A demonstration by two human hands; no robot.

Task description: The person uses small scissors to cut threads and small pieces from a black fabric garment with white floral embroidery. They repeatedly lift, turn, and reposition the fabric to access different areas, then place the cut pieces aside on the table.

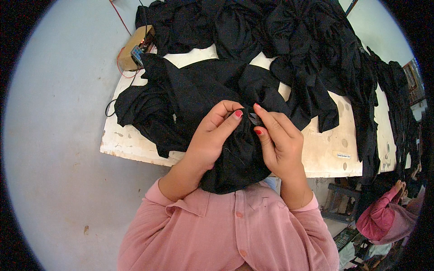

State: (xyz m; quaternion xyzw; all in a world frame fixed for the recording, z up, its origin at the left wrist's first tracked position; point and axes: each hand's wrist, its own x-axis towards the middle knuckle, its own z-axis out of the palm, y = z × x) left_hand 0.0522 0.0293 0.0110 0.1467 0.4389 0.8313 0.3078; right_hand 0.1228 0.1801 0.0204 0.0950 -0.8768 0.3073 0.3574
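My left hand (212, 133) is closed, thumb and forefinger pinching a fold of black cloth (239, 165). That cloth hangs down in front of my shirt, over the table's near edge. Close by on the right, my right hand (282, 140) is also closed, its forefinger and thumb around a small grey blade-like tool (254, 119). Most of this tool is hidden by the fingers and the cloth, so its exact kind does not show. The fingertips of both hands almost meet at the pinched fold.
More black garments (203, 86) lie heaped across the pale wooden table (323, 153), some draping over its right side. At the far left corner stands a tan box-like object (135, 47) with wires. Another person in a pink sleeve (379, 217) is at the lower right, beside a dark stool (339, 201).
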